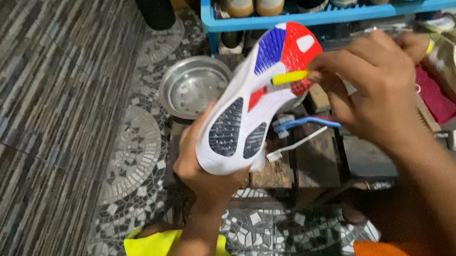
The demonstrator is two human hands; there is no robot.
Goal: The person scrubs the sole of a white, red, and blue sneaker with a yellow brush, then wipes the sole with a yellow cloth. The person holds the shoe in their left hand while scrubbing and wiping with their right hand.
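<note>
The left hand has its grip closed around the heel of a white shoe, held sole up above the patterned floor. The right hand pinches a yellow brush against the red forefoot of the sole. Below the shoe lie a blue brush and a white one; a steel bowl sits just behind, before a blue shoe rack

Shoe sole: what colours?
White sole with dark grey tread patches, plus blue and red at the toe; head view.
</note>
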